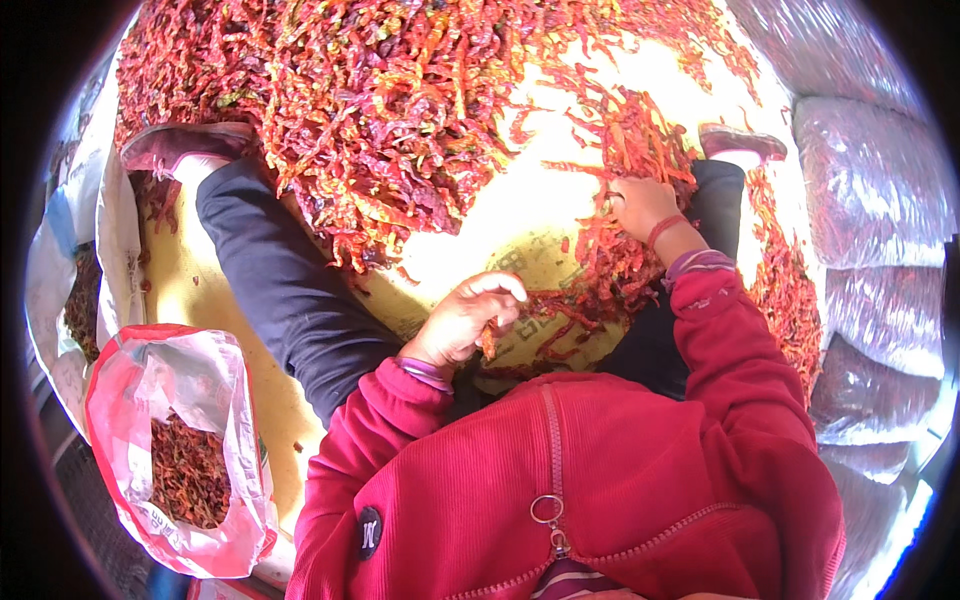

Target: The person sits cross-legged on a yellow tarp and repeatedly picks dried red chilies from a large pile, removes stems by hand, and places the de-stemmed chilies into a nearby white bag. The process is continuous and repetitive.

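Left hand (465, 318) curled, a dried red pepper (488, 340) pinched in it, right hand (643, 207) set against a small pepper pile (622, 262), its grip cannot be told, a large pepper heap (390, 110) spread beyond on yellow sheeting (490, 235).

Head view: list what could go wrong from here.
The left shoe sits at the edge of the pepper heap and might crush some. The open bag could tip if knocked, spilling its contents. The left hand holds a pepper that pokes out and may slip.
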Motion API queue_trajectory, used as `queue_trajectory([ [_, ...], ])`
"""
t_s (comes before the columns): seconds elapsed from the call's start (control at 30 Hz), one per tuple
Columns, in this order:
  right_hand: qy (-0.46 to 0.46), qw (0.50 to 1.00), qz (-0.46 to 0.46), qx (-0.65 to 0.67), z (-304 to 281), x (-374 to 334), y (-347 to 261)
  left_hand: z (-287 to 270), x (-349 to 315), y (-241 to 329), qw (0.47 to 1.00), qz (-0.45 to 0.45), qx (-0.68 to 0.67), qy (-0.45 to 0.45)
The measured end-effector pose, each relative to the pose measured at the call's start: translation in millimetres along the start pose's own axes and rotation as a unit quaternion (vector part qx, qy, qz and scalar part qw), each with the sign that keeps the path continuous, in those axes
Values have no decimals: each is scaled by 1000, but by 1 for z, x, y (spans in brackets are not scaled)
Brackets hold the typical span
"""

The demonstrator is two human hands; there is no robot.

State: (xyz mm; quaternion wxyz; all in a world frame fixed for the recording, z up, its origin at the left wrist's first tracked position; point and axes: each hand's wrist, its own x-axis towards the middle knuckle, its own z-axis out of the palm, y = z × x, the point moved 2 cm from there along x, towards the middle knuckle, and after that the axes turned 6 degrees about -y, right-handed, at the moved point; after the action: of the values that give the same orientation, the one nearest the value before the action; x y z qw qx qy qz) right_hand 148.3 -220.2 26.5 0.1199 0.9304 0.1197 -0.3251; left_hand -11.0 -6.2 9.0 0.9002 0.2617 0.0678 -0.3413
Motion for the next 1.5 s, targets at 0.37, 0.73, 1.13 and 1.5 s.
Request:
queue_trajectory([
  [0.37, 182, 939, -246, 155, -33, 60, -139, -1, 4, 1, 998, -17, 63, -14],
  [0.73, 82, 971, -143, 172, 10, 29, -31, 0, 5, 1, 997, -8, 78, 7],
  [1.13, 112, 970, -210, 57, -25, 56, -105, -2, 8, 2, 994, -26, 105, 23],
  [1.5, 204, 890, -300, 276, -15, 26, -62, 1, 5, 4, 992, -13, 123, 17],
])
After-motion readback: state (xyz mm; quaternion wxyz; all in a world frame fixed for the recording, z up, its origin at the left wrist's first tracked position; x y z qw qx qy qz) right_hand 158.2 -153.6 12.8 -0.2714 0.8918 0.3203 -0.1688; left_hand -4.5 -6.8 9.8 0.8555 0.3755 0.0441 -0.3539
